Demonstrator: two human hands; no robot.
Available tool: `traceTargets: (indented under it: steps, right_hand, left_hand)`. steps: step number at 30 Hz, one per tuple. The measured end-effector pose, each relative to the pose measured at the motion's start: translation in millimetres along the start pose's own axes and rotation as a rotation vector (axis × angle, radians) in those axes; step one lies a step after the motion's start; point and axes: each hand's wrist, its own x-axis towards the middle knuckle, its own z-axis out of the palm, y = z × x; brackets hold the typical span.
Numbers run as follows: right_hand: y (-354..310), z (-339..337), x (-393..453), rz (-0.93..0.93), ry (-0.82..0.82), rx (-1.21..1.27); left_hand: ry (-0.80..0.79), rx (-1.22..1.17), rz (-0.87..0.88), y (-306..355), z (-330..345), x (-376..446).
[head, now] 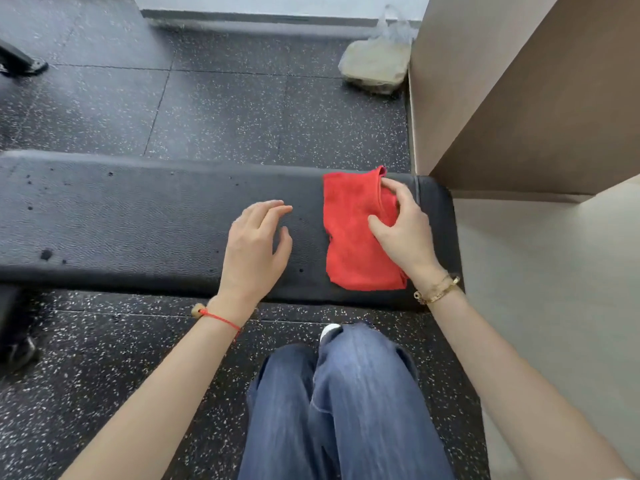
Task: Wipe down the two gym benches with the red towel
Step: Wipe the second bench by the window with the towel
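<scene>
— What are your hands doing?

— My right hand [403, 225] lies on the red towel [356, 233]. The fingers are bent and the thumb presses into the cloth, so I am pinching a fold of it near its right edge. My left hand [256, 244] holds nothing. Its fingers are loose and a little spread, and it hangs over the black counter [138, 216], just left of the towel and apart from it. I cannot tell whether the fingertips touch the padding.

— Where is the towel on the counter?

— At the right end. It lies flat in a rough rectangle that runs from close to the far edge almost to the near edge. A strip of bare padding shows between the towel and the right end of the counter. All of the towel sits to the right of my left hand and mostly under and to the left of my right hand.

— What does the rest of the counter look like?

— The long stretch to the left is bare black padding with dark specks on it. A tan wall corner [502, 109] rises just past the right end. I stand at the near edge, my jeans [346, 410] below my arms, on speckled rubber floor [242, 109].
</scene>
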Motion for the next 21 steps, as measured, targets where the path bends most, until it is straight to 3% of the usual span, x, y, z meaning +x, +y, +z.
traceTargets:
  steps: [4, 7, 10, 18, 21]
  right_hand:
    - [24, 12, 4, -0.346, 0.142, -0.531]
    - [27, 30, 8, -0.461, -0.039, -0.651]
    - [32, 55, 4, -0.410, -0.171, -0.695]
    - [45, 55, -25, -0.423, -0.153, -0.618]
    - [55, 39, -12, -0.340, -0.146, -0.622]
  left_hand:
    - [0.063, 0.017, 0.061, -23, 30, -9]
    - [0.091, 0.045, 0.103, -35, 40, -13]
    - [0.099, 0.064, 0.118, -42, 45, -15]
    - [0.102, 0.058, 0.113, -47, 49, -17]
    - [0.097, 0.050, 0.114, -48, 48, -19]
